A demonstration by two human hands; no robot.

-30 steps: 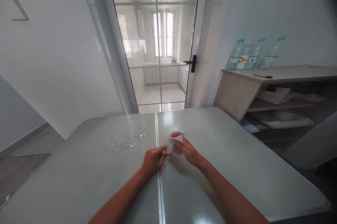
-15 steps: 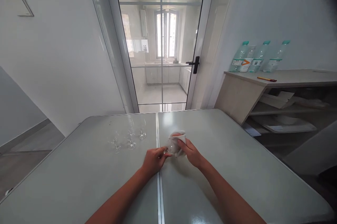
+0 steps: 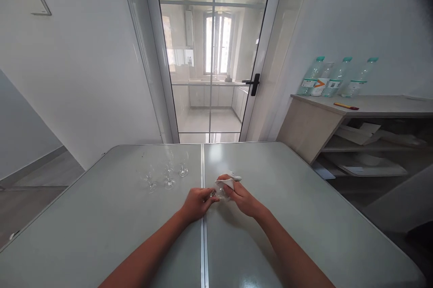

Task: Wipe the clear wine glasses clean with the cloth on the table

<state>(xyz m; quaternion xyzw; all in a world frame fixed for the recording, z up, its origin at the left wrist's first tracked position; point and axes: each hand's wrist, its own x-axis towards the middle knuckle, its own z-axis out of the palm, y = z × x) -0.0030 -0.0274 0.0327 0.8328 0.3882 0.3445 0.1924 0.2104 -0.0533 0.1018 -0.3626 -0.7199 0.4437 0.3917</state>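
1. Table (image 3: 101, 234): grey-green, glossy, rounded corners, 1 pale seam (image 3: 203, 243) running front to back down its middle. All places below are given from it.
2. Glass door (image 3: 213, 53): beyond the table's far edge, white frame, black handle; a tiled room shows through it.
3. Shelf (image 3: 311, 121): off the table's right far corner, pale wood, papers on its lower boards.
4. Left hand (image 3: 196, 202): over the table's middle, on the seam, fingers curled and pinched on the foot end of the glass.
5. Right hand (image 3: 243, 198): just right of the seam, fingers closed over the cloth and pressing it round the glass.
6. Bottles (image 3: 334, 83): 3, clear with teal caps, on the shelf top, right of and beyond the table.
7. Cloth (image 3: 227, 184): white, crumpled, bunched over the bowl of the glass at the table's middle.
8. Stemmed glasses (image 3: 168, 175): 3, clear, upright, close together on the table's left half, nearer its far edge.
9. Glass (image 3: 216, 193): small, clear, lying sideways between both hands above the seam; mostly hidden by cloth and fingers, its shape hard to tell.
10. Pen (image 3: 345, 106): yellow and red, flat on the shelf top.
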